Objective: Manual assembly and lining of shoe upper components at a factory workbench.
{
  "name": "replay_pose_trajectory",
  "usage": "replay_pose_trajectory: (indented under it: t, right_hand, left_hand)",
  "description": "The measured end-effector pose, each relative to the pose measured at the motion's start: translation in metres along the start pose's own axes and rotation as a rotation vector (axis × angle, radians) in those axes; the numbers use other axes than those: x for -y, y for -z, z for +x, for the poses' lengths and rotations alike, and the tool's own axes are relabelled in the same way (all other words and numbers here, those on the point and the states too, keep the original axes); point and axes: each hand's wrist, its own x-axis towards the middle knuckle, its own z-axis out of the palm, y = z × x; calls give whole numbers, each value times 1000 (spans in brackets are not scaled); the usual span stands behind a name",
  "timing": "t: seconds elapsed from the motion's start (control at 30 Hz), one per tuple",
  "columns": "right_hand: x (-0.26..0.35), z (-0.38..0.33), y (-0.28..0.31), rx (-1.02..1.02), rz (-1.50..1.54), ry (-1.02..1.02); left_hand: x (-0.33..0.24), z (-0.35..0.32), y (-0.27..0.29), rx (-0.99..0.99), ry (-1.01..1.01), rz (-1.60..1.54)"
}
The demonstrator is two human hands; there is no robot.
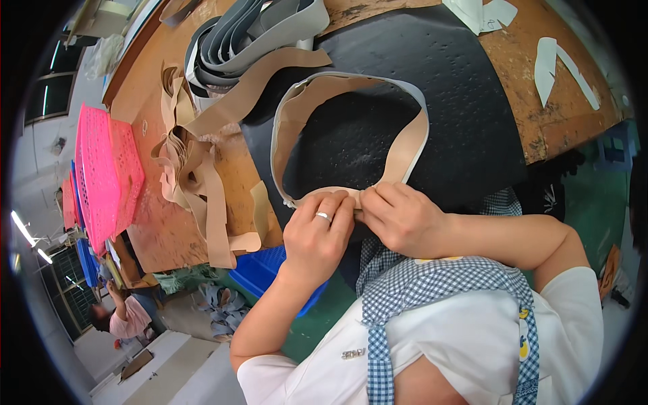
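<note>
A long strip point(410, 145), beige on its inner side and light grey on its outer side, stands on edge in a wide loop over a black sheet point(466, 101). Its near stretch is pinched between the fingers of my left hand point(316, 233), which wears a ring. Close beside it, my right hand point(401, 219) is closed on the same strip. The fingertips of both hands nearly meet at the table's near edge. What lies right under the fingers is hidden.
Grey strips point(253, 44) lie in a coiled pile at the back, with tangled beige strips point(196, 169) to the left. White cut pieces point(545, 71) rest on the wooden table point(503, 57) at right. A pink basket point(111, 175), a blue crate point(260, 270) and another person point(131, 318) are leftward.
</note>
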Motion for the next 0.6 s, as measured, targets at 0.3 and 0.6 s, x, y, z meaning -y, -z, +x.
replay_pose_trajectory:
  t: [0.3, 0.6]
  right_hand:
    - [2, 10, -10, -30, 129, -117]
    - [1, 13, -11, -48, 113, -151]
  left_hand:
    - [0, 9, 14, 180, 133, -86]
    - [7, 6, 10, 157, 79, 6]
